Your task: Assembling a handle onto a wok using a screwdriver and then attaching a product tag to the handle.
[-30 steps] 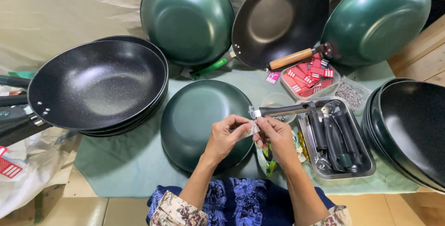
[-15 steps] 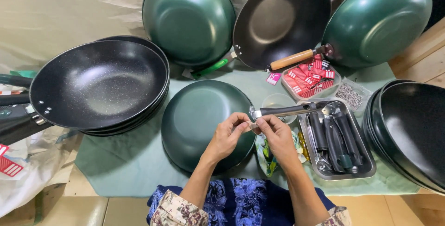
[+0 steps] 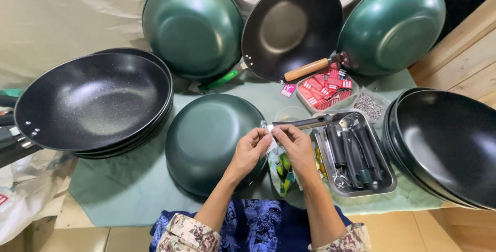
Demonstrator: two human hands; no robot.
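Observation:
A green wok (image 3: 209,141) lies upside down on the green cloth (image 3: 116,192) in front of me. Its dark metal handle (image 3: 305,123) sticks out to the right over a tray. My left hand (image 3: 250,151) and my right hand (image 3: 294,143) meet at the wok's right rim, where the handle joins. The fingertips of both hands pinch a small white piece (image 3: 269,137) there; what it is I cannot tell. A crumpled green and yellow wrapper (image 3: 283,172) lies under my right hand.
A metal tray (image 3: 385,182) of dark handles and tools sits right of the wok. Behind it stand a clear box of red tags (image 3: 325,89) and a box of small screws (image 3: 368,106). Stacked black woks (image 3: 90,102) left, black woks (image 3: 449,143) right, three woks leaning at the back.
My hands stay together at the wok's rim, with only small finger movements. Nothing else has moved.

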